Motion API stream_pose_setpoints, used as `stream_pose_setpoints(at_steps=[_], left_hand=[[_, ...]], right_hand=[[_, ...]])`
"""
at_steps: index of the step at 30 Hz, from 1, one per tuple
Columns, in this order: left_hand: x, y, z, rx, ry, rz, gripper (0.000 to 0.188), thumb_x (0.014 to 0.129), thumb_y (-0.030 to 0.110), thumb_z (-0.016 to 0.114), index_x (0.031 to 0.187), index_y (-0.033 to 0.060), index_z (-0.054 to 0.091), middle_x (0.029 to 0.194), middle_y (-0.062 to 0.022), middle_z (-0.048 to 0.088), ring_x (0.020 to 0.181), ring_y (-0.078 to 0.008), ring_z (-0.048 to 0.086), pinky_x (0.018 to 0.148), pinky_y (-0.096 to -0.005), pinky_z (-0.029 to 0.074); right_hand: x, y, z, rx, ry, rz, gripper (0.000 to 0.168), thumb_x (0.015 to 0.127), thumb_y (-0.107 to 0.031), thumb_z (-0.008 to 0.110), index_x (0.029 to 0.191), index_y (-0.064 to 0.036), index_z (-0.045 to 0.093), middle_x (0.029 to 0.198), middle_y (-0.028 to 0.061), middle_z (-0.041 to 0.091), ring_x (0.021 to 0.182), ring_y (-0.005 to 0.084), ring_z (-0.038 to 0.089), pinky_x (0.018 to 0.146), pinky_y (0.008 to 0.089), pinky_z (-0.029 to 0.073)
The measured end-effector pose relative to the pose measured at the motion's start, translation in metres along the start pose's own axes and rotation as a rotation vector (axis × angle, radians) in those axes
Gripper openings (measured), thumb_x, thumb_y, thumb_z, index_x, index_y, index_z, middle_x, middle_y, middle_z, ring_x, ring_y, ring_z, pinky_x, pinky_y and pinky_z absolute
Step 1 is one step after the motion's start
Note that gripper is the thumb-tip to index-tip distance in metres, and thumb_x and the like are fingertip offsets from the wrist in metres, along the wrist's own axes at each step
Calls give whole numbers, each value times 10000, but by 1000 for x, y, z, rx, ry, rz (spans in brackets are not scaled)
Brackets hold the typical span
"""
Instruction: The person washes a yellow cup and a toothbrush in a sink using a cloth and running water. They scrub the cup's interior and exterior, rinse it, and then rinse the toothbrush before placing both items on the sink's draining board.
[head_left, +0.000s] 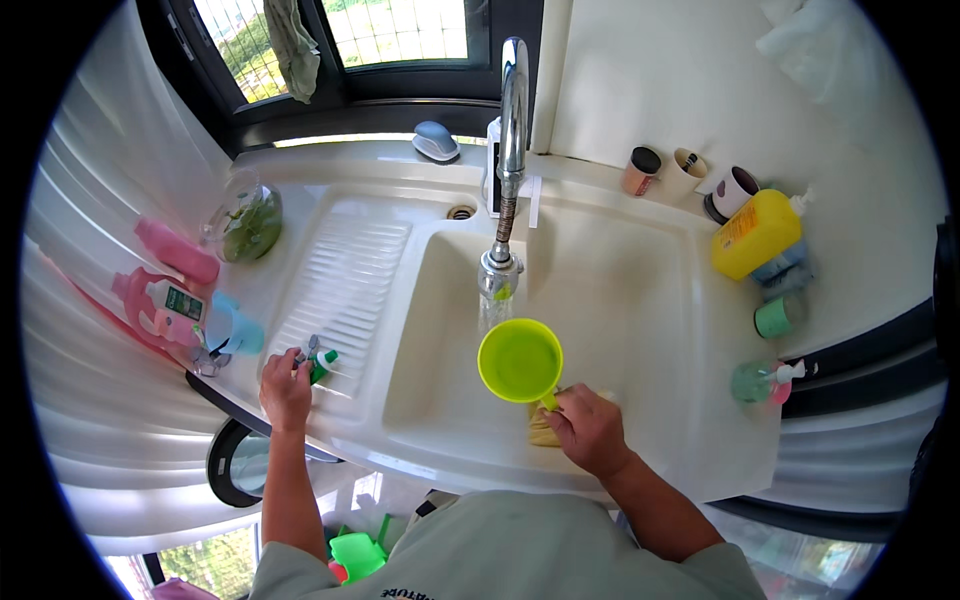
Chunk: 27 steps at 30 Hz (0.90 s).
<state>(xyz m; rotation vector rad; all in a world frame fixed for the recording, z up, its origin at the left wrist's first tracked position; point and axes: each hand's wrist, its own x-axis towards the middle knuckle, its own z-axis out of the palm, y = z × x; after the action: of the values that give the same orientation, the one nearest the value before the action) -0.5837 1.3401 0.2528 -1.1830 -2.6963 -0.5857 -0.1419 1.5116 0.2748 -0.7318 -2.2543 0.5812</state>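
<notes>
My right hand (589, 431) grips the handle of a yellow-green plastic cup (520, 360), held over the sink basin (442, 330) just in front of the chrome faucet (513, 112). Water runs from the spout behind the cup's rim. A folded yellow cloth (544, 431) lies partly hidden below the cup's handle and that hand. My left hand (286, 394) is at the ribbed drainboard (352, 277), its fingers bent around a small green tube (322, 366) with a white neck. A small grey item (312, 345) sticks out beside the tube; its kind is unclear.
Pink bottles (176, 251), a light-blue cup (234, 330) and a glass bowl of green plants (251, 221) stand on the left. A yellow pump bottle (757, 234), a green jar (776, 316) and several cups line the right edge. A computer mouse (436, 141) sits on the back ledge.
</notes>
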Motion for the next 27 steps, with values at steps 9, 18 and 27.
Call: stream_pose_setpoints(at_steps=[9,18,27], left_hand=[[-15,77,-10,-660,-94,106,280,971,102,719,1230,-4,706,1045,-103,712,949,-200,676,802,-332,560],[-48,195,85,-2084,-1230,-684,734,1088,637,286,1480,61,516,1445,-106,596,1341,-275,559,1133,-428,442],[-9,244,139,-1888,-997,-502,494,1003,333,631,1400,46,571,1333,-106,653,1265,-255,599,1075,-397,468]], right_hand=[[2,-13,-8,-33,112,-191,284,844,-167,845,1001,-40,646,911,112,675,712,276,660,565,385,538],[19,-17,18,22,-143,-77,318,876,-152,797,1122,-17,647,1001,125,682,831,283,690,657,347,566],[22,21,28,490,60,579,635,964,-180,745,1473,21,422,1297,172,598,1044,256,694,847,369,598]])
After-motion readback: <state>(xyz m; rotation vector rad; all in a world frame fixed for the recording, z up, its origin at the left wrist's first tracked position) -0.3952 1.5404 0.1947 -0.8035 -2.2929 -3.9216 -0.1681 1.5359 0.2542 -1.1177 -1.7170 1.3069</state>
